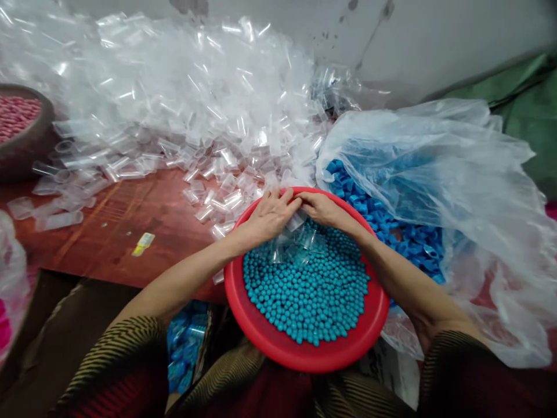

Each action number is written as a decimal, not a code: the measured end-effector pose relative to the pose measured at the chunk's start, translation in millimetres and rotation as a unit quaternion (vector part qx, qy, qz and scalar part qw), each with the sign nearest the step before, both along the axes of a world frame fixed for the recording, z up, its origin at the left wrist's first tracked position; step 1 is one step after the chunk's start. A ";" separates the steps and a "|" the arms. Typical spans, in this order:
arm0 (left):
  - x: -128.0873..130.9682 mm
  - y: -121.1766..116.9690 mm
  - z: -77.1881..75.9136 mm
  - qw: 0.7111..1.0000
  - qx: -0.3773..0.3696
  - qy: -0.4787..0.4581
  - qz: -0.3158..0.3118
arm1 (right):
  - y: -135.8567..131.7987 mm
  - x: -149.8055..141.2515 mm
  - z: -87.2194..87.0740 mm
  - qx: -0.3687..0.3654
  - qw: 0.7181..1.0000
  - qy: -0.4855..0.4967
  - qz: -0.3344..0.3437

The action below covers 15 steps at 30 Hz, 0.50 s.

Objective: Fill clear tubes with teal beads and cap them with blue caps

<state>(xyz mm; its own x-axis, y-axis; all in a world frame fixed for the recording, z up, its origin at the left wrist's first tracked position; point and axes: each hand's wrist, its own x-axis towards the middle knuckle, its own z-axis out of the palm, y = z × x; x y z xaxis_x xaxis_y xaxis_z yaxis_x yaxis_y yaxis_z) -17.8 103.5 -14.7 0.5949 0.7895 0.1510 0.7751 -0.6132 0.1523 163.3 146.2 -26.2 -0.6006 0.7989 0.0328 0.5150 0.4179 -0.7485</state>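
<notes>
A red basin [243, 325] full of small turquoise balls [304, 296] sits close in front of my body. Over its far side my two hands meet, fingertips almost touching. My left hand [275, 213] is closed, its fingers curled down over a clear plastic tube [297, 222]. My right hand [321, 209] is closed in a pinch beside it; what lies between its fingers is hidden. Several more clear tubes [278, 247] rest on the balls just below my hands.
A large heap of clear plastic tubes [174, 93] covers the back of the red table [165, 232]. To the right, blue plastic pieces [391, 232] spill from a translucent bag [470, 168]. At far left stands a bowl [41, 142] of pink pieces. Below left, a cardboard box holds blue-filled tubes [185, 342].
</notes>
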 end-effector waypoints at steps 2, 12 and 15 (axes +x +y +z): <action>0.4 2.7 -1.1 1.000 -0.012 -0.014 -0.004 | -4.8 2.5 2.5 0.065 0.996 -0.058 -0.015; -85.5 -91.3 -12.3 0.948 0.043 -0.216 0.231 | -74.3 23.1 39.3 0.241 0.954 -0.148 -0.096; -100.6 -149.8 -62.9 0.935 0.003 -0.163 0.316 | -100.7 15.5 35.5 0.244 0.961 -0.132 0.000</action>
